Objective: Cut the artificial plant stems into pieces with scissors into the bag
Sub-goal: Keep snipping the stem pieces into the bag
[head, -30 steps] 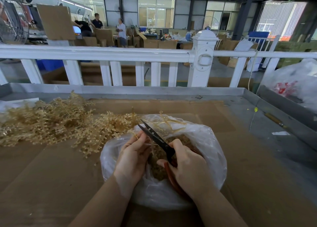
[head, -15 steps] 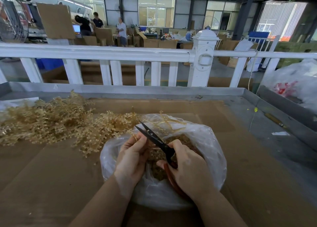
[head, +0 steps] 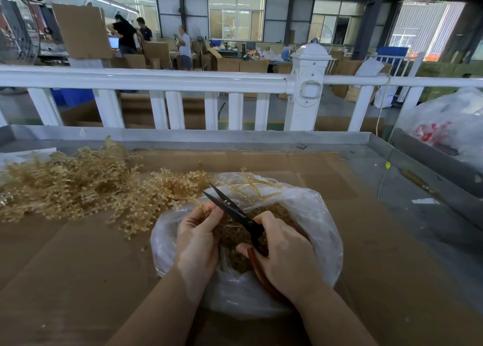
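Note:
A clear plastic bag lies open on the cardboard-covered table, holding cut golden-brown pieces. My right hand grips the red handles of black-bladed scissors, whose blades are slightly parted and point up-left over the bag. My left hand pinches a thin golden stem at the blades, above the bag's mouth. A large pile of golden artificial plant stems lies on the table to the left, reaching up to the bag. A few loose stems hang over the bag's far rim.
A white railing runs behind the table's raised metal edge. Another filled plastic bag sits at the far right. A yellow cord hangs over the right side. People and cardboard boxes stand in the background.
The scissor blades have shifted slightly up and left at the stem. Both hands stay over the bag; the view has barely moved.

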`<action>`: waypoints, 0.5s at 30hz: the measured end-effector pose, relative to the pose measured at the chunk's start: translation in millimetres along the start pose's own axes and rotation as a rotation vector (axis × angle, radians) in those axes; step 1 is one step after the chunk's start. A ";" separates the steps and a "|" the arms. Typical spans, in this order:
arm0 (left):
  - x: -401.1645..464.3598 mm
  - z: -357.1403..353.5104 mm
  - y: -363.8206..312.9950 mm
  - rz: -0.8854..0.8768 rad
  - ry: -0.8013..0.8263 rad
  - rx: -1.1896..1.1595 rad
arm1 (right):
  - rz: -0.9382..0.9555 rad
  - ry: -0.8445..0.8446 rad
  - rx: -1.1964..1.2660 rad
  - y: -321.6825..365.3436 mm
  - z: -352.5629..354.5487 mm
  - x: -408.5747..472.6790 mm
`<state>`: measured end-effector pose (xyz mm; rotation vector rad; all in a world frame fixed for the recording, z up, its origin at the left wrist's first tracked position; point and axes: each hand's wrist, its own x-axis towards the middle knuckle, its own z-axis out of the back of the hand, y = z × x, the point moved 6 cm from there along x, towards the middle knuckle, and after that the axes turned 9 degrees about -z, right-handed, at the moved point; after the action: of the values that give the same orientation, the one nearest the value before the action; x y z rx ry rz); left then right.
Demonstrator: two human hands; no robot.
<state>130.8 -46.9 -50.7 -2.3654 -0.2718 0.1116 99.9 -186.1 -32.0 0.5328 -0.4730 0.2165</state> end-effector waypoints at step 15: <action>5.3 2.2 4.4 0.004 0.014 0.025 | 0.008 0.061 -0.064 2.0 -0.9 2.6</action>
<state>136.3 -47.3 -55.3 -2.3409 -0.2581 0.1001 102.0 -183.7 -30.5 0.4605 -0.4210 0.2238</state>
